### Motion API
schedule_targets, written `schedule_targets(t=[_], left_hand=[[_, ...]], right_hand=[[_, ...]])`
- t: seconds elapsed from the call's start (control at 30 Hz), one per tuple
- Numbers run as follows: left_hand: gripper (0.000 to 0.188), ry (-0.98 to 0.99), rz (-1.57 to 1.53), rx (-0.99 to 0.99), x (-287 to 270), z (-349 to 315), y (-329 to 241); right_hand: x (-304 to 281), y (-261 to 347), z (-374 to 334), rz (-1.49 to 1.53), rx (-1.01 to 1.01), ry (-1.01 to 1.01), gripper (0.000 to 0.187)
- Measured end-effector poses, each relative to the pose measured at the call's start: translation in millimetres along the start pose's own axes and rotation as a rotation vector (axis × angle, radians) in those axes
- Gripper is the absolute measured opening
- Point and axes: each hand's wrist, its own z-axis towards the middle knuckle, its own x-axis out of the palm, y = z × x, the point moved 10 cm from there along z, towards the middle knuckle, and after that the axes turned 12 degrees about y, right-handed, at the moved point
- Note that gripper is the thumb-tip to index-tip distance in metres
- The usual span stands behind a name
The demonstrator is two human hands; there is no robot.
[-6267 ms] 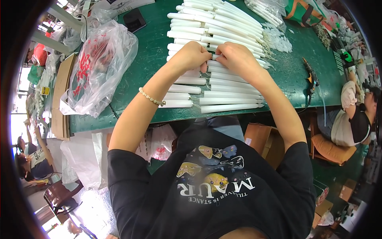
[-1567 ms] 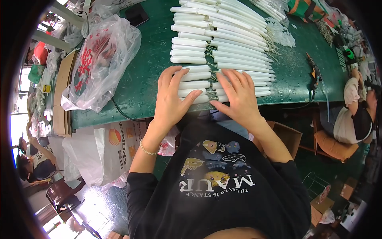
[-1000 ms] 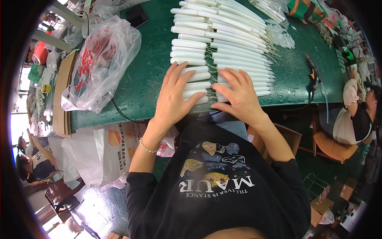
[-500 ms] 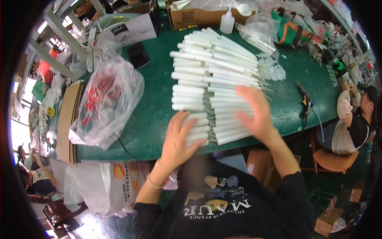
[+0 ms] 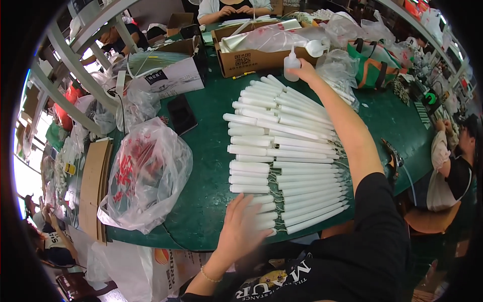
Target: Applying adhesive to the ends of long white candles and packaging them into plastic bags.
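Observation:
Rows of long white sticks (image 5: 304, 173), shaped like slim candles with tapered right ends, lie side by side in a fan across the table. Thin cords or wires run between their two columns. Over the near left sticks lies my left hand (image 5: 242, 226), blurred a little, its fingers spread and holding nothing that shows. Reaching across the far right of the fan, my right arm ends at a translucent white squeeze bottle (image 5: 291, 61) with a pointed nozzle. My right hand (image 5: 304, 71) has its fingers around the bottle's right side. The forearm hides some stick tips.
A crumpled clear plastic bag (image 5: 151, 176) with red print lies left, near a dark phone-like slab (image 5: 181, 115). Behind the bottle stands an open cardboard box (image 5: 246, 60). Clear bags (image 5: 342, 70) lie far right; pliers (image 5: 394, 156) rest near the right edge. Other people sit around the table.
My right hand has gone from the near sticks to the squeeze bottle at the back and taken hold of it. My left hand stays by the near left sticks. The view has shifted.

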Motion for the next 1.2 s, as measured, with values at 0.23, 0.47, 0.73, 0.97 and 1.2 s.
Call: schedule_targets(t=[0.23, 0.47, 0.73, 0.97, 1.2], left_hand=[[0.069, -0.001, -0.025, 0.028, 2, 8, 7], [0.07, -0.089, -0.102, 0.04, -13, 11, 13], [0.063, -0.169, -0.013, 0.017, -12, -44, 1], [0.028, -0.208, 0.096, 0.045, -2, -45, -8], [0.026, -0.199, 0.093, 0.035, -2, -40, -14]], right_hand=[[-24, 80, -66, -0.052, -0.399, -0.052, 0.049], [-47, 140, -248, 0.828, -0.264, 0.373, 0.046], [6, 55, -465, 0.557, 0.004, -0.034, 0.068], [68, 15, -535, 1.058, 0.189, -0.131, 0.072], [65, 23, -532, 0.873, 0.101, -0.195, 0.077]])
